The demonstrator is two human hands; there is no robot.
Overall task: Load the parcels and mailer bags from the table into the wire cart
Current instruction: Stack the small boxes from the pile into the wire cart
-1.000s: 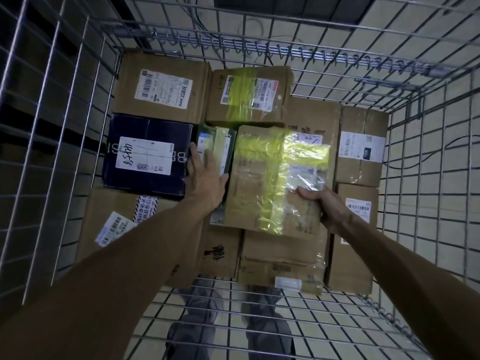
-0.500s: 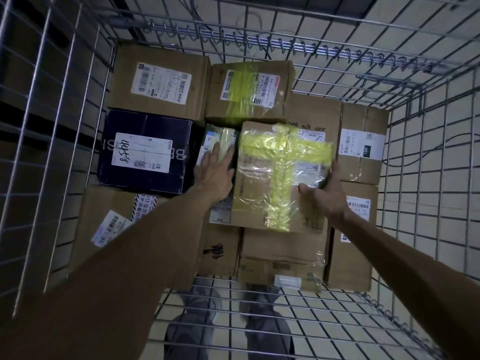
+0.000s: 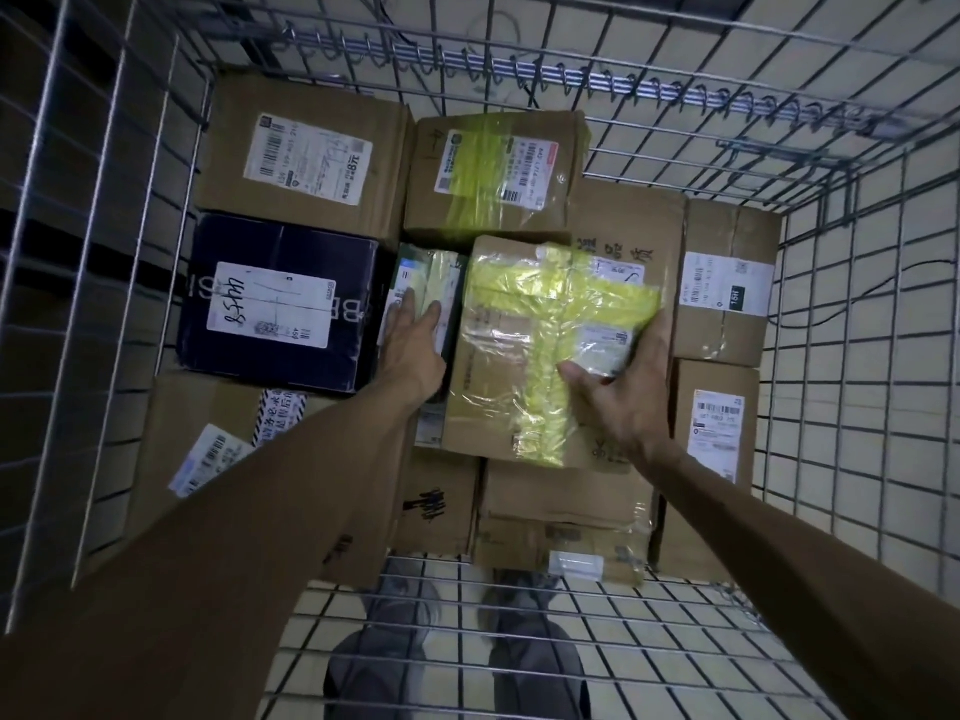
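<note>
**Wire cart** [image 3: 571,85]: mesh walls on every side of both grips, and stacked with parcels.

**Left grip** [image 3: 415,345]: fingers straight and together. They are laid flat on the slim parcel [image 3: 431,272], pressing rather than clasping.

**Right grip** [image 3: 623,392]: closed on the yellow-taped parcel [image 3: 519,366], thumb on the top face, fingers down the right edge.

**Yellow-taped parcel**: brown carton with a yellow tape cross under clear film. It lies between the two grips, on top of other cartons and slightly askew.

**Slim parcel**: white and green, under the left grip's fingertips. It is wedged in the gap between the yellow-taped parcel and the dark blue box [image 3: 280,304].

**Dark blue box**: just left of the left grip, white label with handwriting.

**Labelled carton** [image 3: 306,158]: beyond the dark blue box, against the far wall.

**Carton with yellow tape over its label** [image 3: 493,168]: beyond both grips.

**Two brown cartons** [image 3: 727,288] [image 3: 717,423]: right of the right grip, against the right wall, each with a white label.
</note>
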